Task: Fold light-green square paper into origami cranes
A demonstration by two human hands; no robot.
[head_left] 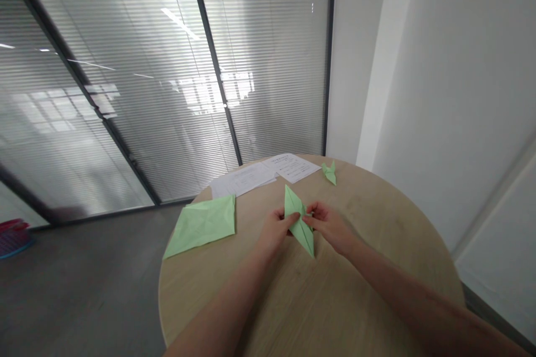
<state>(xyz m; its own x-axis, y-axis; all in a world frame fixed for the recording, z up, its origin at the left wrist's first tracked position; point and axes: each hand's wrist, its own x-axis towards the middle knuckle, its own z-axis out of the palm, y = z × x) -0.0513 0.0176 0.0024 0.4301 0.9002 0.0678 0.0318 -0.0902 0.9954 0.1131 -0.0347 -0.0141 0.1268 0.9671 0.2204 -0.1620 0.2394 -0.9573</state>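
A folded piece of light green paper (300,230), long and diamond-shaped with a crease down its middle, is held between both hands above the table. My left hand (280,224) grips its left side, thumb on top and fingers underneath. On the right edge, my right hand (326,222) pinches the paper near its middle with thumb and finger. Beyond the right hand lies a small green folded paper figure (329,172) with pointed tips. To the left of my hands rest green paper sheets (205,225), slightly wrinkled.
The round wooden table (377,223) carries printed white sheets (251,175) along its far edge. Behind it stand a glass partition with blinds (276,67) and a white wall (452,95). A red and blue basket (14,237) is on the floor at far left.
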